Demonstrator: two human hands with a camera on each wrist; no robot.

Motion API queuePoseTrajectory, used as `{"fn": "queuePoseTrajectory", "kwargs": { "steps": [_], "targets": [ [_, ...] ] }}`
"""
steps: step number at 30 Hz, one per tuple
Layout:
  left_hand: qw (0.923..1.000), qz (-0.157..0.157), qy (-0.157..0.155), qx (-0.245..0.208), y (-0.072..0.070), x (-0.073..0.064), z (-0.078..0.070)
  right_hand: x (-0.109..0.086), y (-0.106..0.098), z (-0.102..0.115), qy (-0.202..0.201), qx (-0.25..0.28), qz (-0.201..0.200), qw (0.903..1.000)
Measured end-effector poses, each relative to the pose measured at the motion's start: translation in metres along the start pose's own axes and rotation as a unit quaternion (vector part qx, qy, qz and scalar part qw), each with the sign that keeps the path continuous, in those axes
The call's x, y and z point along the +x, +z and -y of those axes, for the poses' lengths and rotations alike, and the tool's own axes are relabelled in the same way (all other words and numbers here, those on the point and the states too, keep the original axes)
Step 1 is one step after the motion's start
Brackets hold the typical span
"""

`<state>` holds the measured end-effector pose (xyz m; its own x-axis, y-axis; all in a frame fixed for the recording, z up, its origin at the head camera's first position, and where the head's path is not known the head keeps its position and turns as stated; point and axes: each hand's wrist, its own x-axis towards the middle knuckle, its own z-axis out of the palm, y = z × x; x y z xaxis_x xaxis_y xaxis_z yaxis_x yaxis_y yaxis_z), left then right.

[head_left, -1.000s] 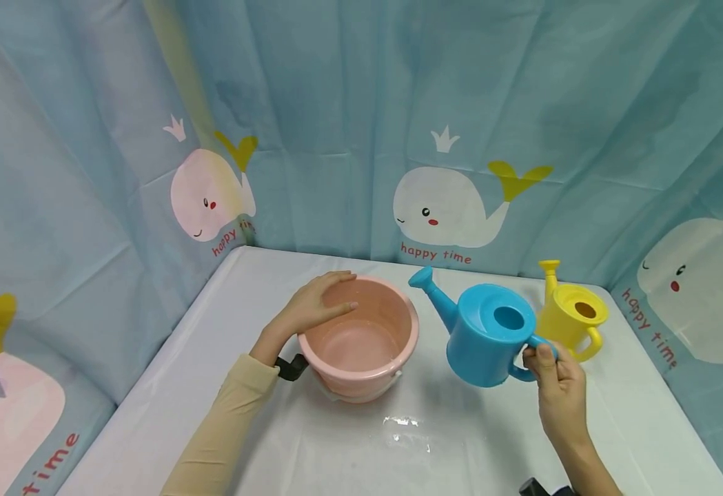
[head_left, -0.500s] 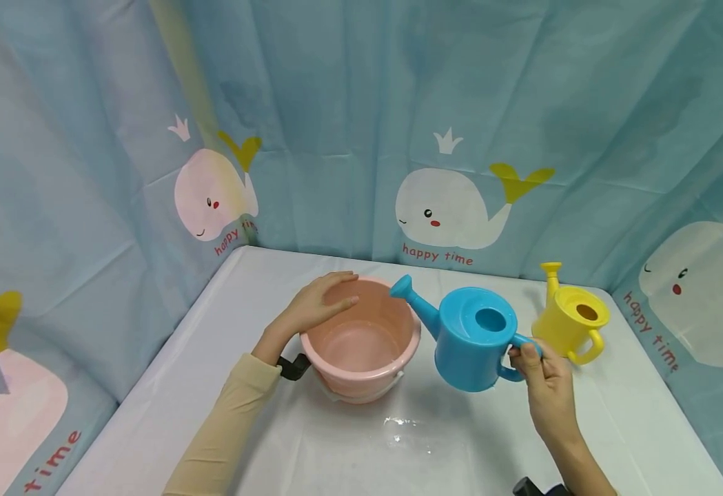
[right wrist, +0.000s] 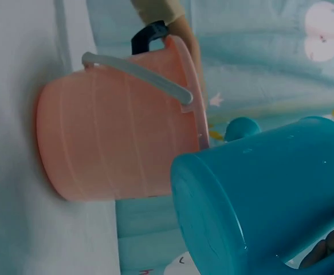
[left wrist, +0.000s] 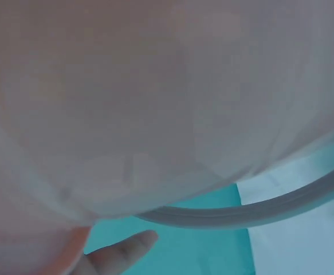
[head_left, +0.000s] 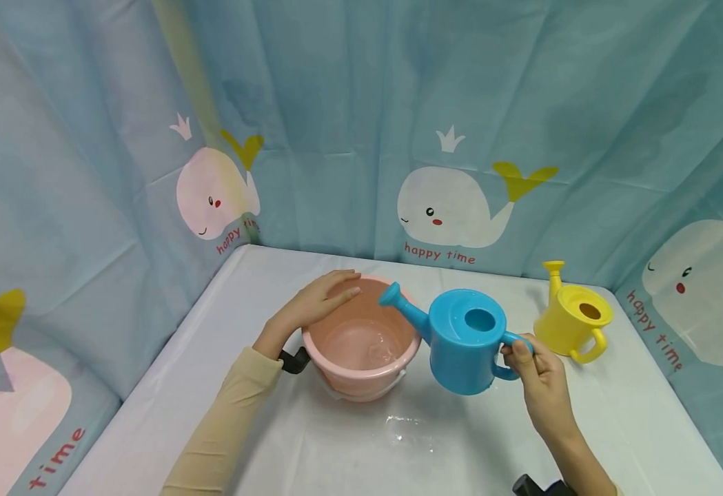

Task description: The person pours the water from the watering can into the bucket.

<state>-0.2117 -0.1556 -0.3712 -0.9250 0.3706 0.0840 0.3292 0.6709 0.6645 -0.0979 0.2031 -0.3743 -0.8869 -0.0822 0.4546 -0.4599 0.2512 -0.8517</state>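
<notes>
A pink bucket (head_left: pixel 361 375) stands upright on the white table, with clear water (head_left: pixel 361 344) rippling inside. My left hand (head_left: pixel 311 303) grips its left rim, the thumb on the inner side and the fingers along the outer side. In the left wrist view a fingertip (left wrist: pixel 138 243) shows beside the bucket wall (left wrist: pixel 155 114). My right hand (head_left: pixel 542 386) holds a blue watering can (head_left: pixel 465 344) by its handle, raised off the table. The can's spout (head_left: pixel 404 306) reaches over the bucket's right rim. From the right wrist, the can's underside (right wrist: pixel 204 223) faces the camera.
A yellow watering can (head_left: pixel 575 317) stands at the back right. The bucket's pale carrying handle (right wrist: pixel 138 74) hangs down on the near side. Wet spots (head_left: pixel 404 427) glisten on the table in front of the bucket. A whale-print curtain (head_left: pixel 336 138) hangs behind and beside the table.
My right hand has carried the blue watering can left, bringing its spout over the bucket. Ripples have appeared on the water in the bucket. The left hand has stayed on the rim.
</notes>
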Motion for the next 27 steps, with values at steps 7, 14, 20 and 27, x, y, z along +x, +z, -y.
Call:
{"fn": "queuePoseTrajectory", "kwargs": {
  "steps": [7, 14, 20, 27],
  "targets": [
    [0.9989, -0.028, 0.038, 0.006, 0.002, 0.008, -0.004, 0.004, -0.003, 0.001, 0.007, -0.031, 0.014, 0.9994],
    [0.9986, -0.032, 0.042, 0.009, 0.007, 0.01, -0.001, 0.009, -0.005, 0.005, 0.014, -0.038, 0.021, 0.999],
    [0.9981, -0.039, 0.045, 0.014, 0.009, 0.008, 0.0, 0.014, -0.007, 0.009, 0.008, -0.057, 0.037, 0.9977],
    [0.9962, -0.049, 0.065, 0.03, 0.01, 0.008, 0.0, 0.019, -0.008, 0.01, -0.01, -0.075, 0.045, 0.9962]
  ]
}}
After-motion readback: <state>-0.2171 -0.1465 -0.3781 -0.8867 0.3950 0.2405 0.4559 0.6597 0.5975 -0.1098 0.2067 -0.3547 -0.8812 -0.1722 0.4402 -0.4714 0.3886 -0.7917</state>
